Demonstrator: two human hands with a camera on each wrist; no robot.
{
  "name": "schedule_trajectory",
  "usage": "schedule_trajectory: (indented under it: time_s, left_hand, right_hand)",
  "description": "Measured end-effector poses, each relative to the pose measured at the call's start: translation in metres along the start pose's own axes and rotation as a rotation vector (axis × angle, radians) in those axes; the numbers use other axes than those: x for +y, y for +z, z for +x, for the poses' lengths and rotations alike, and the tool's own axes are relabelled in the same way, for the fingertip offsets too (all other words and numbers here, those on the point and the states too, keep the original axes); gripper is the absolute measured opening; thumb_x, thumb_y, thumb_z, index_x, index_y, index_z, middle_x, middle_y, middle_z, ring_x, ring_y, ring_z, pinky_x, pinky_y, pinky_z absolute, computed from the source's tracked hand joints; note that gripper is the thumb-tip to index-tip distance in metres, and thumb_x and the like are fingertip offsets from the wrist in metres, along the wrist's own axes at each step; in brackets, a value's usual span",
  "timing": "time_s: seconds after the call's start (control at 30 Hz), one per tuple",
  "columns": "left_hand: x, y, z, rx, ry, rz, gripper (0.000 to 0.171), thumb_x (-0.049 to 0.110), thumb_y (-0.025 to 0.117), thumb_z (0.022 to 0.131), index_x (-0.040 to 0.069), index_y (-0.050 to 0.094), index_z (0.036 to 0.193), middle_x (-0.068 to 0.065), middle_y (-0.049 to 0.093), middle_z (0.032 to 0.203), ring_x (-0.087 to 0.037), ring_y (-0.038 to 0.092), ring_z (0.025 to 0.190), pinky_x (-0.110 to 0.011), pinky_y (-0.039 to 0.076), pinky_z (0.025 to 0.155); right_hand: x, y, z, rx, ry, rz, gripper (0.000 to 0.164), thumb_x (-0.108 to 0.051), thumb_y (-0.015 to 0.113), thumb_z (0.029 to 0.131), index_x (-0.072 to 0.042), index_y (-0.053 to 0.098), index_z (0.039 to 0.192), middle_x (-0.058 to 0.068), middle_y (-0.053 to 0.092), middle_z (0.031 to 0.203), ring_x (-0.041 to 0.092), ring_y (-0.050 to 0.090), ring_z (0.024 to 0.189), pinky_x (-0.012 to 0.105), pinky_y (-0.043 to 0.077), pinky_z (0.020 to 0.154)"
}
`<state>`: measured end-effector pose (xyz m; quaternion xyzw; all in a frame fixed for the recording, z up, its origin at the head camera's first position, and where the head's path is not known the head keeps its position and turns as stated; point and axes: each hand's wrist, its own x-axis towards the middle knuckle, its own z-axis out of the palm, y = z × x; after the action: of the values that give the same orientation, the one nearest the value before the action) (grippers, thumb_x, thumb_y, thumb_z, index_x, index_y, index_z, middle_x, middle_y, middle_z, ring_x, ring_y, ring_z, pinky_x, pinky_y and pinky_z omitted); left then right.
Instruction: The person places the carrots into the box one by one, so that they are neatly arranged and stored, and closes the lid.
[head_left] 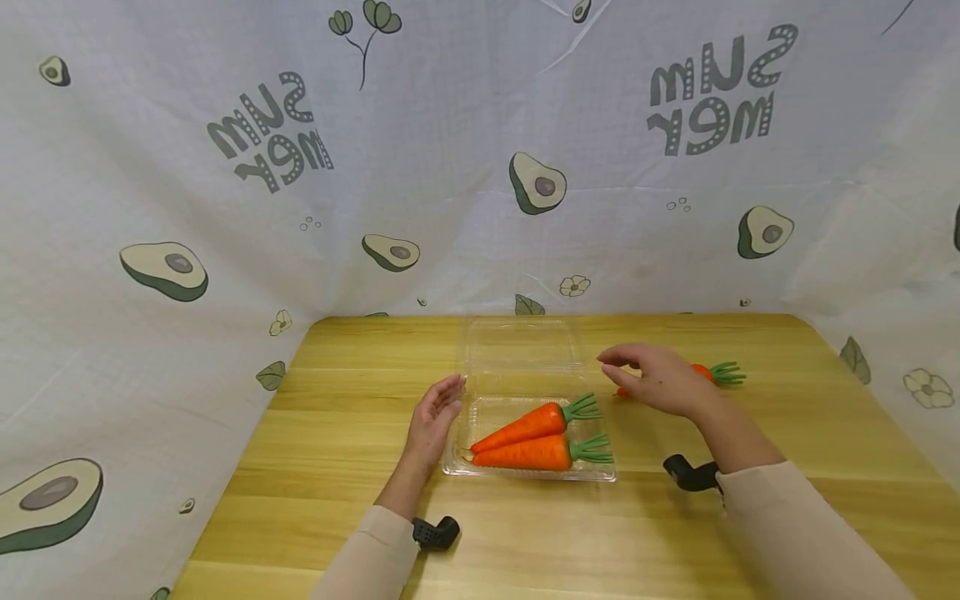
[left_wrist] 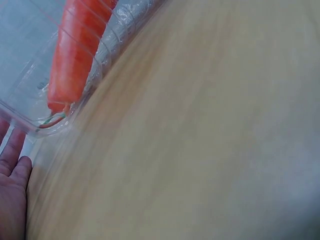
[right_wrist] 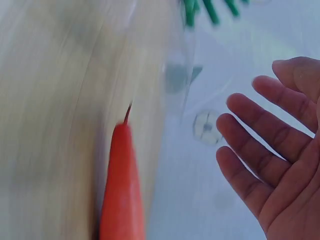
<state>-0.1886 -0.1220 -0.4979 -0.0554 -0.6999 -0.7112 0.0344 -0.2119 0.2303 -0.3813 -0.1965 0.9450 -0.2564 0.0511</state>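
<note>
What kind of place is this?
Probably a staged filming setup: a wood-look table screened by avocado-print cloth, with two carrots in an open clear container.

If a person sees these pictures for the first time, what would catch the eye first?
Probably the two bright orange carrots lying side by side in the open clear container on the wooden table. Next, a third carrot lies to the container's right, partly hidden by the right hand in the head view. Behind hangs a pale cloth with avocado prints.
</note>
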Motion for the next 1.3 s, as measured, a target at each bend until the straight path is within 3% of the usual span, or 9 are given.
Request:
schedule_trajectory:
  time_s: [0.17, 0.33, 0.5, 0.63, 0.8, 0.97, 1.3]
  left_hand:
    - [0.001, 0.001, 0.001, 0.006, -0.008, -0.01, 0.044, 0.0, 0.052, 0.101, -0.003, 0.05, 0.144, -0.023, 0.055, 0.149, -0.038, 0.051, 0.142, -0.033, 0.044, 0.116]
    - [0.002, 0.002, 0.001, -0.001, -0.007, -0.018, 0.044, -0.001, 0.052, 0.101, -0.003, 0.05, 0.144, -0.023, 0.054, 0.149, -0.038, 0.05, 0.142, -0.031, 0.045, 0.116]
    - [0.002, 0.002, 0.001, -0.001, -0.009, -0.008, 0.044, 0.0, 0.052, 0.101, -0.002, 0.05, 0.145, -0.022, 0.055, 0.149, -0.037, 0.051, 0.142, -0.033, 0.044, 0.116]
    - [0.001, 0.001, 0.001, -0.001, -0.003, -0.015, 0.044, -0.001, 0.052, 0.101, -0.003, 0.05, 0.145, -0.023, 0.055, 0.149, -0.039, 0.05, 0.141, -0.028, 0.045, 0.115]
    - [0.001, 0.001, 0.001, 0.007, 0.006, -0.02, 0.044, 0.0, 0.053, 0.101, -0.003, 0.05, 0.144, -0.024, 0.055, 0.149, -0.039, 0.051, 0.141, -0.017, 0.045, 0.109]
    - [0.001, 0.0, 0.0, 0.001, 0.004, -0.017, 0.043, 0.001, 0.053, 0.101, -0.004, 0.05, 0.144, -0.024, 0.055, 0.149, -0.039, 0.05, 0.141, -0.018, 0.045, 0.11]
    - [0.0, 0.001, -0.001, -0.001, 0.007, -0.021, 0.043, 0.0, 0.052, 0.102, -0.005, 0.049, 0.144, -0.024, 0.054, 0.149, -0.039, 0.05, 0.142, -0.014, 0.045, 0.107]
  right_hand:
    - [0.03, -0.011, -0.009, 0.022, 0.075, -0.02, 0.049, -0.038, 0.053, 0.106, -0.002, 0.06, 0.138, 0.025, 0.062, 0.138, 0.051, 0.054, 0.128, 0.069, 0.043, 0.106]
    - [0.066, -0.019, -0.021, 0.06, 0.14, -0.076, 0.048, -0.035, 0.053, 0.106, 0.001, 0.06, 0.137, 0.031, 0.057, 0.141, 0.054, 0.049, 0.129, 0.072, 0.039, 0.107]
    - [0.097, -0.021, -0.033, 0.095, 0.151, -0.134, 0.043, -0.026, 0.059, 0.102, 0.004, 0.06, 0.133, 0.035, 0.055, 0.139, 0.057, 0.046, 0.129, 0.073, 0.036, 0.107]
    - [0.115, -0.02, -0.04, 0.128, 0.135, -0.171, 0.043, -0.021, 0.066, 0.098, 0.004, 0.06, 0.132, 0.036, 0.051, 0.138, 0.058, 0.046, 0.127, 0.074, 0.037, 0.104]
    - [0.125, -0.018, -0.041, 0.092, 0.117, -0.187, 0.058, -0.021, 0.073, 0.091, 0.005, 0.054, 0.139, 0.039, 0.046, 0.142, 0.06, 0.043, 0.127, 0.075, 0.036, 0.105]
    - [0.132, -0.013, -0.041, 0.038, 0.13, -0.185, 0.068, -0.022, 0.074, 0.091, 0.006, 0.046, 0.145, 0.039, 0.043, 0.146, 0.06, 0.04, 0.131, 0.074, 0.033, 0.108]
    - [0.129, -0.007, -0.042, 0.075, 0.08, -0.307, 0.059, -0.024, 0.074, 0.09, 0.005, 0.056, 0.138, 0.037, 0.057, 0.134, 0.058, 0.052, 0.119, 0.072, 0.039, 0.103]
